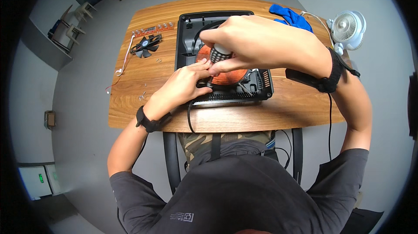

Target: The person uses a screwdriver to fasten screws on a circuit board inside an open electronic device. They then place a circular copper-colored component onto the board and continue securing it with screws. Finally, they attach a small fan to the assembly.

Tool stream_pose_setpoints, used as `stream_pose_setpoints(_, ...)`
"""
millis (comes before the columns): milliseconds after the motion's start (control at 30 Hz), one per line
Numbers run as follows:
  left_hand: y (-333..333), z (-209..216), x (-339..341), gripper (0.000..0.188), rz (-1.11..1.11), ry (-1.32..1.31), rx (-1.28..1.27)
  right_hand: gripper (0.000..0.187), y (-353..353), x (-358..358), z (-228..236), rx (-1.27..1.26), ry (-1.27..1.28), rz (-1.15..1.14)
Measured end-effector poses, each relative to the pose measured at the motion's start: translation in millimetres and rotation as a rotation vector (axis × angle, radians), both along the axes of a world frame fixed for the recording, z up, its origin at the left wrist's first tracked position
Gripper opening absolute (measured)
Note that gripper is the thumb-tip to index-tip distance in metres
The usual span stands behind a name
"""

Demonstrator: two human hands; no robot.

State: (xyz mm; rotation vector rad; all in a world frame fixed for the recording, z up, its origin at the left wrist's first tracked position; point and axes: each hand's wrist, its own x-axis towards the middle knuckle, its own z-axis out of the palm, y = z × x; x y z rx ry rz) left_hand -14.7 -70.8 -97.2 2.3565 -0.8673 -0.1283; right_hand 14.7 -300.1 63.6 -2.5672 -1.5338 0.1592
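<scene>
An open black appliance housing (183, 38) lies on the wooden table, with a round copper coil (233, 76) inside it. My right hand (261, 42) is wrapped round the patterned black-and-white handle of a screwdriver (220, 54), held upright over the coil's left side. The screwdriver's shaft points down toward the coil's near-left edge; my fingers partly hide its tip. My left hand (183, 82) rests at the housing's near-left part, fingers stretched out and thumb apart, close beside the shaft. Whether it touches the shaft I cannot tell.
Left of the housing lie a small black cooling fan (148, 47), an orange circuit board (153, 30) with a white cable, and several loose screws (142, 98). A blue cloth (291, 18) and a white desk fan (347, 27) are at the far right. A black cord (189, 118) hangs over the near edge.
</scene>
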Motion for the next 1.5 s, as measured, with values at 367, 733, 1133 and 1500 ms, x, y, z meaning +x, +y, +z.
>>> stream_pose_setpoints(367,0,-1,-2,0.05,0.033,-0.063,0.042,0.045,19,7,6,-0.077,-0.029,-0.022)
stream_pose_setpoints(733,0,-4,-3,0.057,0.097,0.006,0.095,0.043,32,-7,18,-0.143,0.05,-0.104)
stream_pose_setpoints(1133,-4,2,-3,0.064,0.111,0.066,0.16,0.032,33,-11,4,-0.091,-0.18,-0.073)
stream_pose_setpoints(1500,-1,-2,-3,0.068,0.122,0.06,0.163,0.034,29,-11,8,-0.094,-0.063,-0.012)
